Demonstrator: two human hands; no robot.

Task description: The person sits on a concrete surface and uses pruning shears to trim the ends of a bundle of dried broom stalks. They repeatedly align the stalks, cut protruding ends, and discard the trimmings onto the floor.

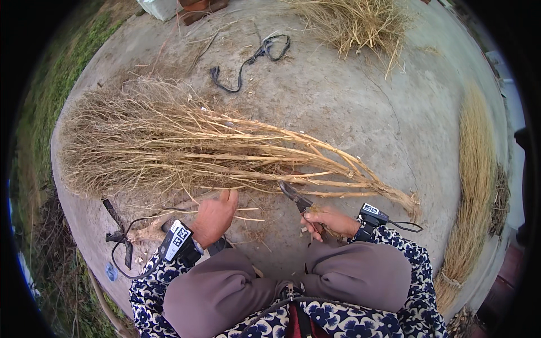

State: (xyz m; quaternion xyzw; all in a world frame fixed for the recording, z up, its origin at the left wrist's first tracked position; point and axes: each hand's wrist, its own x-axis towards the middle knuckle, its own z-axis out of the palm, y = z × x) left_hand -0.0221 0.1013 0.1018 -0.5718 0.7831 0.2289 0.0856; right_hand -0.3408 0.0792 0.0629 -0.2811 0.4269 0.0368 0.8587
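A large bundle of dry, branching plant stalks (236,156) lies across the concrete in front of my knees. Its bushy tips spread to the left, and the thick stems converge at the lower right. Pruning shears (296,197) are gripped in my right hand (331,222), their dark curved blade near the bundle's lower edge. My left hand (217,216) is at that same edge with fingers curled, and whether a twig is pinched in them is hidden. A few loose stalks (247,214) lie on the ground just right of my left hand.
A dark strap (241,74) lies beyond the bundle. Another dry plant heap (359,25) is at the top, and a long tied bundle of thin stalks (475,181) runs along the right. Near my left wrist are a wooden piece (146,232) and black strips (129,253).
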